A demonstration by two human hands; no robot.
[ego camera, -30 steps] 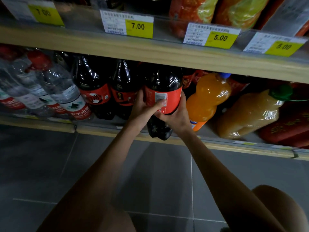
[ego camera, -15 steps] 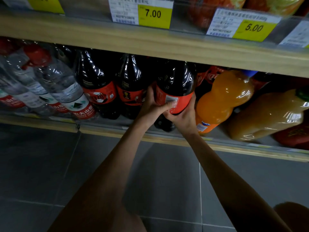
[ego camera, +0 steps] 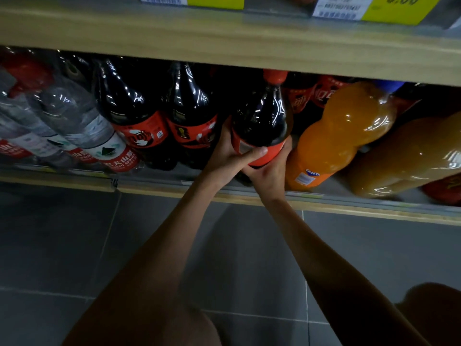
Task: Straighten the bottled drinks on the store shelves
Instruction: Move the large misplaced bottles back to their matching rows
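Okay, both hands are on one cola bottle (ego camera: 262, 118) in the front row of the lower shelf (ego camera: 149, 186). The left hand (ego camera: 229, 156) wraps the red label, thumb laid across the front. The right hand (ego camera: 269, 173) cups the lower right side with its fingers curled round. The bottle tilts a bit, its red cap close under the upper shelf board (ego camera: 224, 41). Its base is hidden behind the hands, so I can't tell if it sits flat.

Two more cola bottles (ego camera: 192, 113) stand just beside it on the left, and the water bottles (ego camera: 74, 116) are further left. An orange soda bottle (ego camera: 344, 131) leans just beside it on the right, and a juice bottle (ego camera: 411, 156) leans beyond that.

Risks, as a judgement:
- Lifting it any higher could knock the cap on the board.
- Swinging the base right would likely shove the leaning orange bottle, which could tip into the juice.
- The plastic looks smooth, so the bottle could slip if one hand lets go early near the shelf lip.
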